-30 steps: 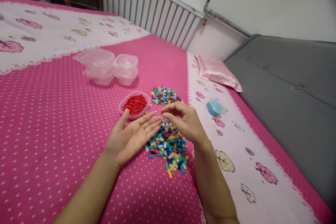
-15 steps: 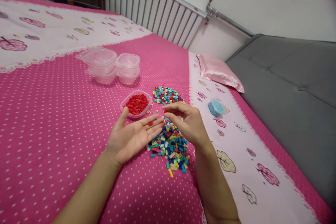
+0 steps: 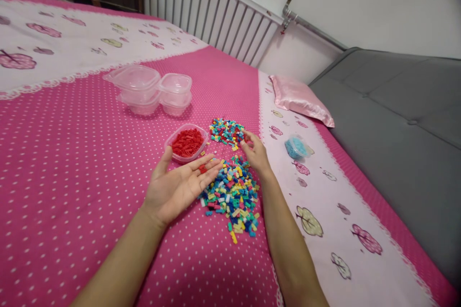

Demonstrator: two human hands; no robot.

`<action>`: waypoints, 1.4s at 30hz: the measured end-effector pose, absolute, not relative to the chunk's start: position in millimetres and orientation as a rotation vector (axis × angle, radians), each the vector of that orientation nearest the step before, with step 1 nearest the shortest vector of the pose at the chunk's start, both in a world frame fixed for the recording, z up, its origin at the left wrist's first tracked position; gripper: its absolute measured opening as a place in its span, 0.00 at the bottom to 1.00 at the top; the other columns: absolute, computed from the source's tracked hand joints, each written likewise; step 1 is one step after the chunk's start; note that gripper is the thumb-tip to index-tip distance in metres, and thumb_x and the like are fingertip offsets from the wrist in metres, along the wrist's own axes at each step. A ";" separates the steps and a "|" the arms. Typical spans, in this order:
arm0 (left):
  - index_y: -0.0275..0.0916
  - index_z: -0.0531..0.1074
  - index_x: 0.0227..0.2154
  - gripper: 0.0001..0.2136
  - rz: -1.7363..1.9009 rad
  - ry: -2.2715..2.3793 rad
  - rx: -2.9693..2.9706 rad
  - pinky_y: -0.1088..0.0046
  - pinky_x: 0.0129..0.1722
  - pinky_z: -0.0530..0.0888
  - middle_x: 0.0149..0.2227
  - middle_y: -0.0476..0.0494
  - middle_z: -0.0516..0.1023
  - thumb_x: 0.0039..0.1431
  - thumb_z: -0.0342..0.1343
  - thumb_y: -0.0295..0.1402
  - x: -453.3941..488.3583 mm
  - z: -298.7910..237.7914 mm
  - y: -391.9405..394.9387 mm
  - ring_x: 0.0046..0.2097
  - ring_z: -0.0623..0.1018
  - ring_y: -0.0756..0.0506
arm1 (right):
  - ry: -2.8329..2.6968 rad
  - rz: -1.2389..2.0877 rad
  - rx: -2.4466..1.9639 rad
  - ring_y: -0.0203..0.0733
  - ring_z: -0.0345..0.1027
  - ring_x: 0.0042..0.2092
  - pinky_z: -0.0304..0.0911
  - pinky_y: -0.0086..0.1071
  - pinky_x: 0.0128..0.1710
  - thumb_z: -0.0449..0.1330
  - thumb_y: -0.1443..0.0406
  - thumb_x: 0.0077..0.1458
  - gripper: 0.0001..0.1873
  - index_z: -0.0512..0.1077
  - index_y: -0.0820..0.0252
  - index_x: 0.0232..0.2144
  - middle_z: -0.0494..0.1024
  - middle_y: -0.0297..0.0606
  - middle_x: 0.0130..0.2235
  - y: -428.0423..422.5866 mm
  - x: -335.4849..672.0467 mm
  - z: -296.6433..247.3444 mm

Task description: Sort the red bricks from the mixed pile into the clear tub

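Note:
My left hand [image 3: 178,187] lies palm up with fingers stretched out, and a small red piece [image 3: 202,169] rests on its fingers. It sits just left of a pile of small mixed-colour bricks [image 3: 232,194] on the pink dotted bedspread [image 3: 72,153]. My right hand [image 3: 255,151] reaches forward, its fingertips touching a second, smaller pile of mixed bricks [image 3: 226,131]; its fingers are curled down onto the pieces. A clear tub of red bricks [image 3: 186,143] stands just beyond my left hand.
Stacked empty clear tubs and lids [image 3: 149,90] stand farther back on the left. A small tub of light blue bricks [image 3: 296,147] sits to the right. A pink satin pillow [image 3: 300,100] lies by the grey sofa [image 3: 396,120]. A radiator [image 3: 212,14] lines the wall.
My right hand has moved forward from beside my left fingertips to the far pile. A red piece now lies on my left fingers. My left hand has stayed put.

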State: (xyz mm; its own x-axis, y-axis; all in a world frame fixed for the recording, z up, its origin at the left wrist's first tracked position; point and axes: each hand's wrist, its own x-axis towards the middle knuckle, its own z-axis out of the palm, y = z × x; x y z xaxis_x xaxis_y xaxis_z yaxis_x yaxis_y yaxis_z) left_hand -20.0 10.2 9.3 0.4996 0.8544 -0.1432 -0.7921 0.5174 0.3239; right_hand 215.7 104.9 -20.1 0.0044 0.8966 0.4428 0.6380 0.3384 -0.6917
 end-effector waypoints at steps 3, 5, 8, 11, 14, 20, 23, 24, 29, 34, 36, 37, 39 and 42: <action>0.22 0.48 0.62 0.39 1.017 0.299 0.205 0.63 0.61 0.63 0.60 0.22 0.62 0.57 0.49 0.49 -19.9 9.4 9.8 0.61 0.64 0.35 | -1.803 0.394 -1.443 0.49 0.54 0.63 0.49 0.46 0.62 0.53 0.57 0.55 0.29 0.64 0.65 0.56 0.63 0.52 0.61 120.5 228.2 -49.4; 0.22 0.49 0.62 0.39 1.016 0.295 0.194 0.63 0.60 0.64 0.59 0.22 0.63 0.57 0.49 0.49 -20.1 8.6 9.9 0.61 0.64 0.35 | -1.895 0.404 -1.454 0.48 0.47 0.66 0.45 0.46 0.64 0.53 0.54 0.56 0.32 0.60 0.63 0.60 0.56 0.51 0.64 123.7 230.3 -60.1; 0.21 0.49 0.62 0.39 1.016 0.293 0.182 0.62 0.60 0.65 0.58 0.22 0.64 0.58 0.48 0.49 -19.9 6.6 10.8 0.61 0.64 0.34 | -2.036 0.375 -1.440 0.47 0.42 0.67 0.42 0.47 0.65 0.52 0.52 0.57 0.34 0.57 0.59 0.62 0.51 0.47 0.66 124.1 228.8 -65.0; 0.20 0.50 0.62 0.39 1.029 0.295 0.172 0.61 0.59 0.66 0.57 0.20 0.64 0.58 0.47 0.50 -19.1 5.3 12.0 0.61 0.64 0.33 | -2.181 0.323 -1.384 0.46 0.44 0.67 0.40 0.48 0.65 0.50 0.54 0.60 0.29 0.61 0.57 0.60 0.56 0.45 0.65 124.5 226.6 -64.2; 0.20 0.50 0.61 0.39 1.039 0.288 0.170 0.61 0.59 0.66 0.56 0.20 0.66 0.59 0.46 0.51 -18.4 5.3 12.8 0.61 0.65 0.33 | -2.255 0.249 -1.339 0.46 0.50 0.64 0.43 0.46 0.64 0.51 0.56 0.60 0.24 0.67 0.58 0.56 0.62 0.46 0.62 125.1 224.9 -62.9; 0.19 0.50 0.61 0.39 1.042 0.286 0.171 0.61 0.58 0.66 0.55 0.20 0.67 0.59 0.47 0.50 -18.1 7.1 12.7 0.60 0.65 0.33 | -2.255 0.246 -1.358 0.45 0.64 0.53 0.58 0.40 0.56 0.55 0.63 0.58 0.17 0.73 0.62 0.48 0.71 0.48 0.51 119.1 225.3 -49.7; 0.19 0.51 0.61 0.39 1.040 0.286 0.173 0.61 0.58 0.66 0.55 0.20 0.67 0.59 0.46 0.50 -18.7 7.1 12.0 0.60 0.66 0.33 | -2.296 0.308 -1.434 0.43 0.67 0.50 0.60 0.39 0.53 0.55 0.65 0.58 0.15 0.75 0.63 0.45 0.75 0.46 0.46 110.9 229.2 -32.6; 0.19 0.51 0.61 0.39 1.041 0.289 0.172 0.61 0.58 0.67 0.55 0.20 0.67 0.59 0.46 0.51 -19.0 6.9 11.9 0.60 0.66 0.33 | -2.308 0.326 -1.466 0.43 0.67 0.50 0.60 0.38 0.53 0.54 0.66 0.58 0.14 0.75 0.63 0.44 0.76 0.46 0.46 107.8 230.9 -26.2; 0.20 0.51 0.61 0.39 1.036 0.279 0.170 0.61 0.58 0.66 0.54 0.20 0.68 0.59 0.46 0.50 -20.9 5.2 12.5 0.60 0.67 0.33 | -2.245 0.346 -1.709 0.41 0.72 0.44 0.63 0.33 0.47 0.53 0.68 0.57 0.13 0.78 0.59 0.37 0.80 0.39 0.41 96.3 240.2 -4.9; 0.20 0.51 0.61 0.39 1.022 0.261 0.180 0.61 0.59 0.66 0.54 0.21 0.68 0.59 0.46 0.50 -22.4 4.7 12.9 0.60 0.66 0.34 | -1.948 0.203 -1.898 0.41 0.73 0.45 0.63 0.33 0.48 0.53 0.70 0.55 0.15 0.78 0.54 0.39 0.80 0.35 0.43 94.9 245.9 -5.6; 0.19 0.51 0.61 0.39 1.024 0.269 0.183 0.61 0.59 0.66 0.54 0.21 0.69 0.59 0.46 0.50 -22.5 4.9 12.6 0.60 0.66 0.34 | -1.848 0.155 -1.978 0.42 0.73 0.45 0.64 0.34 0.49 0.52 0.71 0.54 0.16 0.78 0.54 0.39 0.80 0.35 0.43 95.9 245.7 -8.1; 0.19 0.51 0.61 0.39 1.026 0.273 0.184 0.61 0.59 0.66 0.54 0.21 0.69 0.59 0.46 0.50 -22.4 5.1 12.4 0.60 0.66 0.34 | -1.819 0.147 -1.997 0.42 0.73 0.46 0.63 0.34 0.49 0.52 0.71 0.54 0.17 0.78 0.55 0.39 0.80 0.36 0.43 96.7 245.1 -9.4; 0.19 0.51 0.61 0.39 1.030 0.279 0.188 0.61 0.59 0.66 0.53 0.21 0.69 0.59 0.47 0.50 -22.0 5.4 12.1 0.60 0.66 0.34 | -1.822 0.163 -1.961 0.41 0.72 0.47 0.63 0.34 0.50 0.51 0.71 0.55 0.18 0.77 0.56 0.42 0.80 0.37 0.45 98.6 242.9 -12.6; 0.19 0.52 0.61 0.39 1.037 0.285 0.193 0.62 0.58 0.66 0.54 0.21 0.69 0.59 0.46 0.51 -21.2 5.3 11.9 0.60 0.66 0.34 | -1.929 0.199 -1.855 0.39 0.70 0.51 0.61 0.31 0.52 0.49 0.72 0.56 0.20 0.75 0.56 0.46 0.78 0.37 0.49 101.8 238.8 -18.0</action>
